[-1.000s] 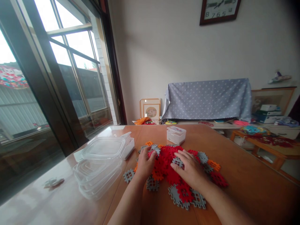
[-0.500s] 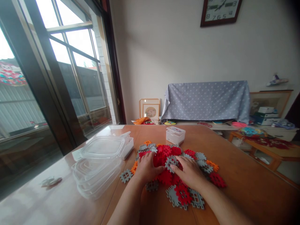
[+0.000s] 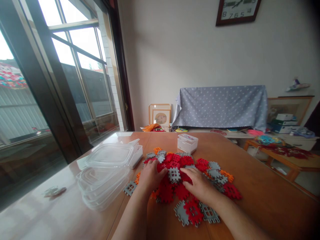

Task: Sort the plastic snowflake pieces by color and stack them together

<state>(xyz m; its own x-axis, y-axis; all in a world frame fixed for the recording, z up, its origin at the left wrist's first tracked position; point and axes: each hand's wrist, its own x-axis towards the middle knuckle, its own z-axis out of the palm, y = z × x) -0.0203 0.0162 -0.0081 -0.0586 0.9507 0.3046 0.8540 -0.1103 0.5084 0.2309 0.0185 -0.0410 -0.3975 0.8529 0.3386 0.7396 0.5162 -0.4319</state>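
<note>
Indoors, by window [image 3: 82, 76] — tiles [image 3: 186, 160] on wooden table [image 3: 262, 193].

This is a lived-in room of a home. A wooden clock [image 3: 237, 11] hangs on the plain white wall, and a dotted cloth [image 3: 221, 105] is draped over a piece of furniture below it. A framed picture [image 3: 160, 115] leans against the wall at floor level, with a larger frame [image 3: 287, 106] behind stacked boxes at the right. A tall window [image 3: 82, 66] looks out on neighbouring buildings. Toy tiles [image 3: 185, 161] and clear food boxes [image 3: 107, 173] lie on the wooden table [image 3: 262, 186].
</note>
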